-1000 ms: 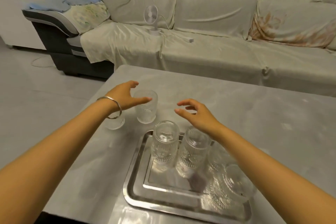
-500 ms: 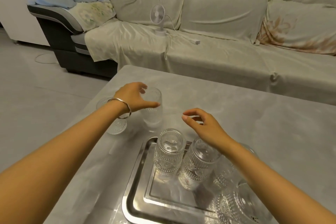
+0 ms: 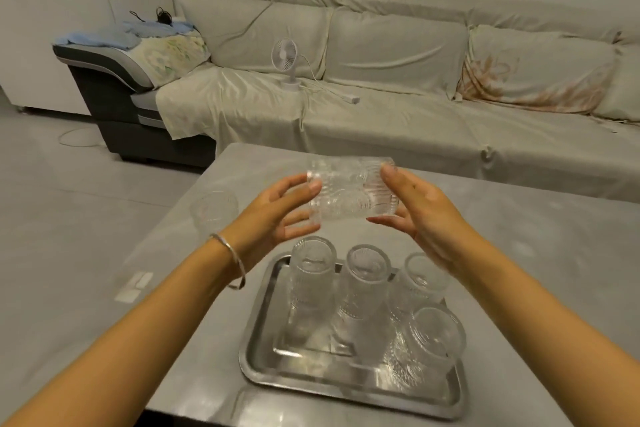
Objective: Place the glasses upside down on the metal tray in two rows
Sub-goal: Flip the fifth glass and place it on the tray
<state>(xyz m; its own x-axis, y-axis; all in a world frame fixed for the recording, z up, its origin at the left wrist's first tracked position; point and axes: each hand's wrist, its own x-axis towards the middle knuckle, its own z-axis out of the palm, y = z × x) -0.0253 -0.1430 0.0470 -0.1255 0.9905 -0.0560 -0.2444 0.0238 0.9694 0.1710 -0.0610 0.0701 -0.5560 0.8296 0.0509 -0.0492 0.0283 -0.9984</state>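
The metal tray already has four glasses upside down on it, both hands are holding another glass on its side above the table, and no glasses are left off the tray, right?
Not quite. The head view shows one more glass standing on the table, left of the hands. The rest holds: four glasses sit upside down on the metal tray, and the left hand and right hand hold a sideways glass.

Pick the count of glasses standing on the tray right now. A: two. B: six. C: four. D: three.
C: four upturned glasses stand on the tray, three in the far row and one nearer on the right; a fifth glass lies sideways between both hands, and a sixth stands on the table.
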